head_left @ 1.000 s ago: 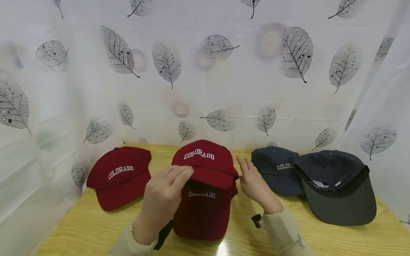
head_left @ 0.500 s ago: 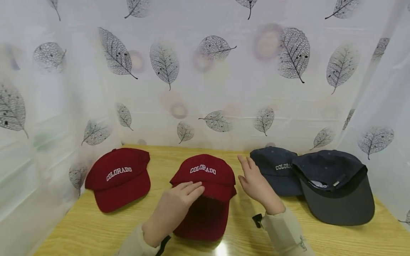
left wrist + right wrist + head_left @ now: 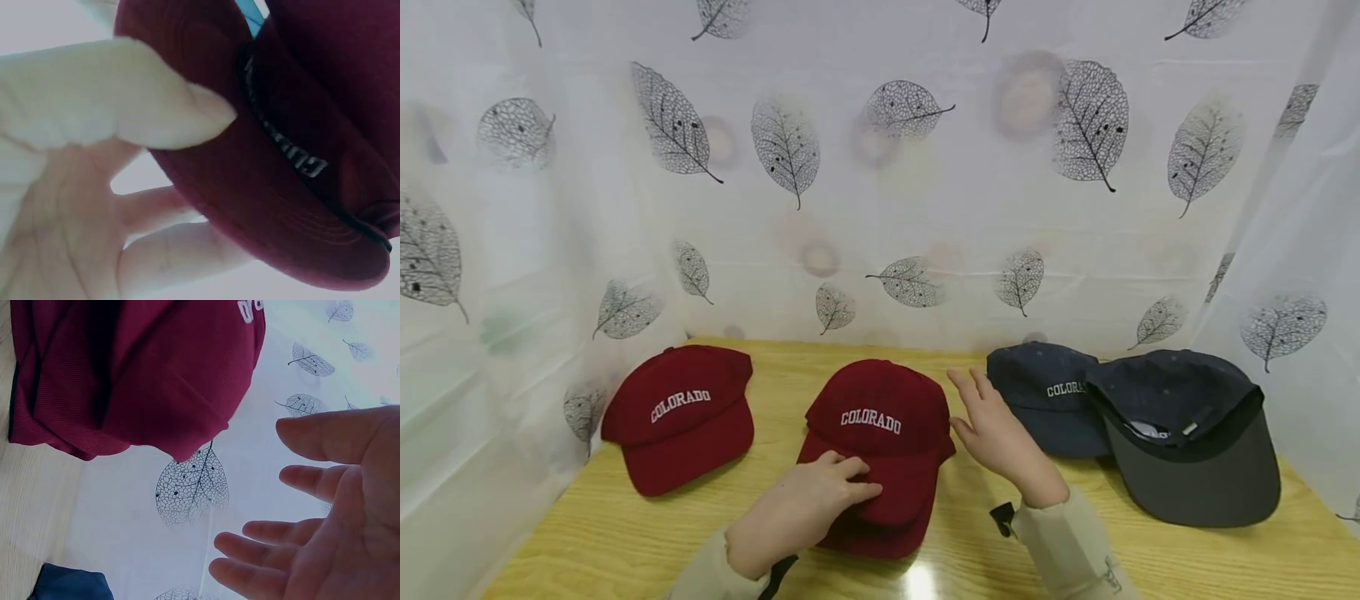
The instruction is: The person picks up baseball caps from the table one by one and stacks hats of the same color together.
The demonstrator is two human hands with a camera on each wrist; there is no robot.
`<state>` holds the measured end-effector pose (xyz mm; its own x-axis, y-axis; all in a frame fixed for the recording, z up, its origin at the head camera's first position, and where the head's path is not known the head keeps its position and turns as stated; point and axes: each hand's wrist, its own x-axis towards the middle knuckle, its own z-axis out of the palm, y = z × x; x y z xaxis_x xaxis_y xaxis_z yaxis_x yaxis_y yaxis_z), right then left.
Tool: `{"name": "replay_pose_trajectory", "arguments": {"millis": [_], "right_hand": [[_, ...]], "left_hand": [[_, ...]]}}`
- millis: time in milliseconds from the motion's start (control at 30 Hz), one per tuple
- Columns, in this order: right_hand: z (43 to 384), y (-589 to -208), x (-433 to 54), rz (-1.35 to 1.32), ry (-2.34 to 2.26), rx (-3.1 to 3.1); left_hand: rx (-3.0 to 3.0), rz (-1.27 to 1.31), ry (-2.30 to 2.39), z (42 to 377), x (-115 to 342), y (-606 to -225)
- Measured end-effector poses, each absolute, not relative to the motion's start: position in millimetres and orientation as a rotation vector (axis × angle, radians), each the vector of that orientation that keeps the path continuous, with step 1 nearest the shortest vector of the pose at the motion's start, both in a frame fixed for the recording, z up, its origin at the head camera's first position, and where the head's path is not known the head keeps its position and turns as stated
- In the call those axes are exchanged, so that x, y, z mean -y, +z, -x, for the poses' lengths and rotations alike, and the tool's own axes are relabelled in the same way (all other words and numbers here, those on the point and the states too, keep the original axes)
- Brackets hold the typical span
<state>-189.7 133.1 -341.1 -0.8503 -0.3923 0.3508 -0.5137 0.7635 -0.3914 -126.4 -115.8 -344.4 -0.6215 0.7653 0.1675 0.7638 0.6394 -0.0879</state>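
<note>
Two red baseball caps are stacked mid-table, the upper cap [image 3: 887,392] with white COLORADO lettering facing me. Below its brim shows the brim of the lower cap [image 3: 887,546]. My left hand [image 3: 808,504] pinches the upper cap's brim at the front: its fingers lie on top, while the thumb [image 3: 169,106] presses the underside in the left wrist view. Beside the stack's right side, my right hand [image 3: 1003,442] is raised with its fingers extended, holding nothing. The right wrist view has those spread fingers [image 3: 250,550] apart from the red crown [image 3: 181,381].
Another red cap [image 3: 681,408] lies at the left of the wooden table [image 3: 595,533]. To the right, a dark blue cap [image 3: 1037,392] is partly overlapped by a second blue cap [image 3: 1195,442] tilted to show its inside. A leaf-patterned curtain [image 3: 880,200] surrounds the table.
The left hand has lowered the upper red cap down and toward me over the lower one, covering the lower cap's lettering. The right hand stays almost in place.
</note>
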Motion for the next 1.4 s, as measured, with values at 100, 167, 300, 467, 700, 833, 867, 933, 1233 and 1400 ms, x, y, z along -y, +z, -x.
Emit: {"name": "replay_pose_trajectory", "arguments": {"millis": [100,167,300,467,700,833,867,933,1233,1400], "right_hand": [[189.3,-340.5,-132.0,-0.725,0.694,2.699],[189.6,-340.6,-131.7,-0.731,0.689,2.699],[189.2,-341.1,-131.5,-0.734,0.697,2.704],[190.3,-344.9,-130.2,-0.761,0.717,2.719],[188.9,-348.4,-127.9,-0.722,0.737,2.816],[187.0,-350.7,-128.8,-0.69,0.761,2.887],[186.8,-351.8,-129.9,-0.685,0.763,2.907],[186.4,-354.1,-133.6,-0.667,0.801,2.94],[186.4,-366.0,-156.4,-0.609,1.098,3.115],[192.1,-375.5,-156.0,-0.794,1.261,3.187]], "left_hand": [[2.66,1.303,0.002,128.6,117.7,-349.3],[2.651,1.328,-0.008,130.3,118.5,-353.5],[2.674,1.35,-0.029,134.7,117.6,-360.2],[2.699,1.364,-0.031,137.2,114.8,-364.7],[2.699,1.348,-0.026,137.4,112.2,-368.5],[2.711,1.37,-0.062,140.0,114.9,-367.4],[2.723,1.393,-0.113,141.4,117.1,-366.7],[2.763,1.455,-0.283,146.1,123.6,-365.6],[3.047,0.917,-1.302,180.7,173.9,-370.7],[3.084,0.7,-1.521,191.0,184.7,-381.4]]}}
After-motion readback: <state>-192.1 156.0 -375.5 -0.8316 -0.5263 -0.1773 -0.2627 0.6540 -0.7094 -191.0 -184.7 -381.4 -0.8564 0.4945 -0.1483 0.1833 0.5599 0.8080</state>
